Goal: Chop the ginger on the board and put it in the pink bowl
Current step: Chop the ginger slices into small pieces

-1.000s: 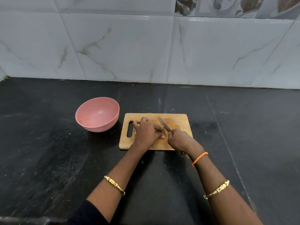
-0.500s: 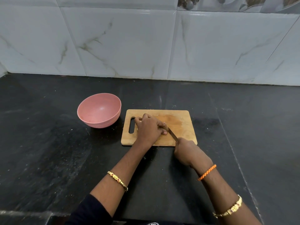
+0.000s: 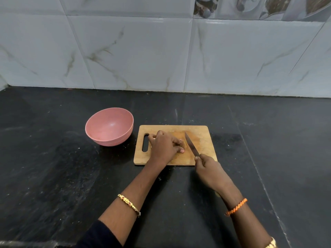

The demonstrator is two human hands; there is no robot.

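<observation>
A wooden cutting board (image 3: 200, 135) with a slot handle lies on the black counter. My left hand (image 3: 164, 145) sits on the board with its fingers curled over the ginger (image 3: 183, 144), of which only a small brown bit shows by the fingertips. My right hand (image 3: 209, 169) grips the handle of a knife (image 3: 190, 144) at the board's near right corner. The blade points away from me and stands just right of the ginger. The pink bowl (image 3: 109, 127) stands to the left of the board, with nothing in it.
The black stone counter (image 3: 53, 167) stretches wide on all sides. A tiled wall (image 3: 161, 51) rises behind it. Bracelets circle both wrists.
The right hand drew the knife back toward me across the ginger, then pushed the blade forward again; it now stands just right of the ginger. The left hand stayed put.
</observation>
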